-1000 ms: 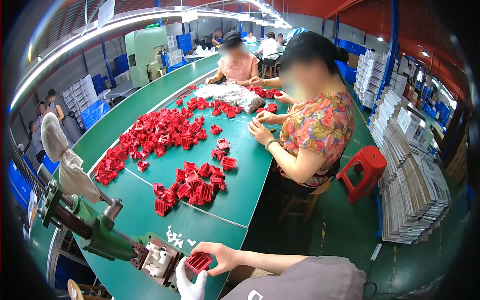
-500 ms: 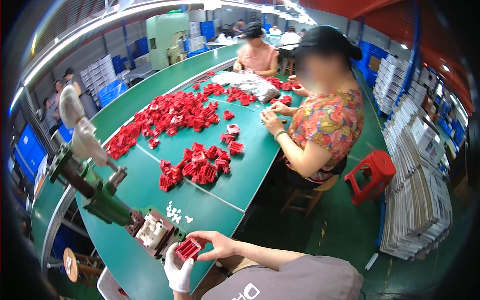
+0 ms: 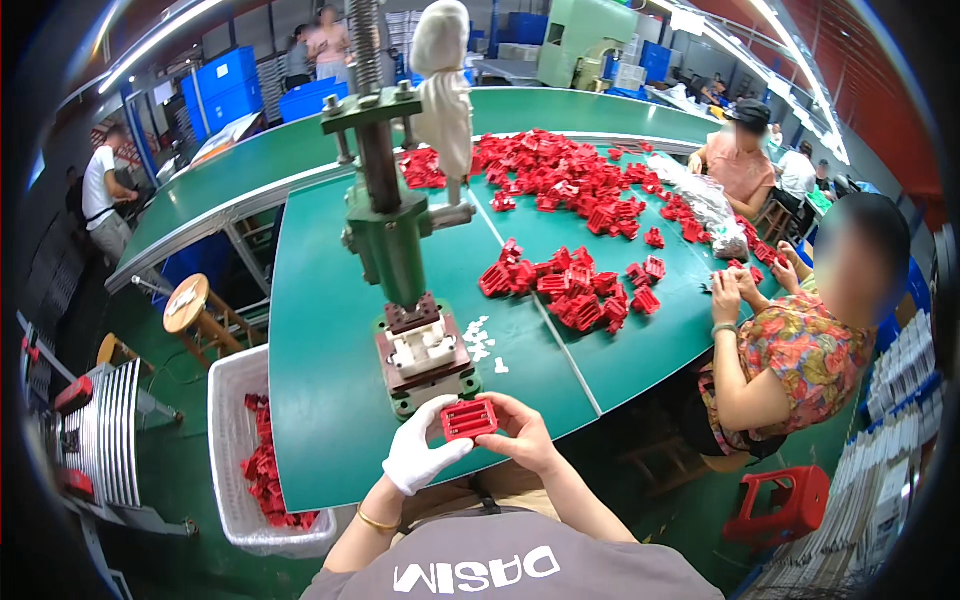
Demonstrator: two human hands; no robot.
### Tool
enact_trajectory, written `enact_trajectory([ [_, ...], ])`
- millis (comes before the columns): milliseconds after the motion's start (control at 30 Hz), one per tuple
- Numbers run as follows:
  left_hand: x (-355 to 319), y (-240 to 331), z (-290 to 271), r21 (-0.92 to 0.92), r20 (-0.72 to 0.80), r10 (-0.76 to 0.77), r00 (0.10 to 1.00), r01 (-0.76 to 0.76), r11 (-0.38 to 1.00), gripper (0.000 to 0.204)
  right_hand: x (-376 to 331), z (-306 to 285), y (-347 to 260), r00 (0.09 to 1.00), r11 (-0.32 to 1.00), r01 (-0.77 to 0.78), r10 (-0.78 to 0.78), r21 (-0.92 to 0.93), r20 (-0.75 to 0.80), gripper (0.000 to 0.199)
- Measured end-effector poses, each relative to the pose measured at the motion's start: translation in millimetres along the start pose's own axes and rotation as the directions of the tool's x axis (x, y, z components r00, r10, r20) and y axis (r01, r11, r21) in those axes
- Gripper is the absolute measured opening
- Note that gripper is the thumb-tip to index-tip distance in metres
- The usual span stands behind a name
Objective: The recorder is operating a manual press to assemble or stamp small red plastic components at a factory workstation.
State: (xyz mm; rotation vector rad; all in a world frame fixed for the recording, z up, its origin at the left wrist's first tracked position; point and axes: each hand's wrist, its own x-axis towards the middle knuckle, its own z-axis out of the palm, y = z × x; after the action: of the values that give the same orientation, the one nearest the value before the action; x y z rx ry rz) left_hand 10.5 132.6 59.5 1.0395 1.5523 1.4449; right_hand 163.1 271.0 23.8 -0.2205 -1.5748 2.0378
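A small red slotted plastic housing (image 3: 469, 420) is held up in front of me, its long open slots turned upward. My left hand (image 3: 420, 445), in a white glove, grips its left end. Bare fingers of my right hand (image 3: 522, 432) close on its right end. Just beyond both hands stands a green hand press (image 3: 400, 245) with a cloth-wrapped handle (image 3: 443, 90). Under its ram, a white fixture block (image 3: 422, 347) sits on a dark red plate. Small white pieces (image 3: 478, 338) lie to the right of the press.
Loose red housings form a nearer pile (image 3: 575, 285) and a larger far pile (image 3: 570, 175) on the green table (image 3: 330, 400). A white bin (image 3: 225, 450) with red parts stands at lower left. Co-workers (image 3: 790, 350) sit along the right side, near a red stool (image 3: 775, 505).
My view has swung left, so the press now stands nearly ahead and the bin shows fully. Both hands still hold the red housing, now facing me more squarely.
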Motion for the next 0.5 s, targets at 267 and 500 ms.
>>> enact_trajectory([
  [267, 5.4, 9.8, -22.9, -0.166, -0.072, 0.071, 0.995, -0.083, 0.983, 0.073, 26.2, 15.2, -5.7, 0.999, 1.0, 0.022, -0.021, -0.002, 0.043, 0.062],
  [500, 38.8, 10.6, -42.3, -0.22, -0.119, 0.102, 0.988, -0.127, 0.967, 0.075, 72.2, 12.8, -1.0, 0.997, 1.0, 0.022, -0.023, 0.014, 0.072, 0.061],
])
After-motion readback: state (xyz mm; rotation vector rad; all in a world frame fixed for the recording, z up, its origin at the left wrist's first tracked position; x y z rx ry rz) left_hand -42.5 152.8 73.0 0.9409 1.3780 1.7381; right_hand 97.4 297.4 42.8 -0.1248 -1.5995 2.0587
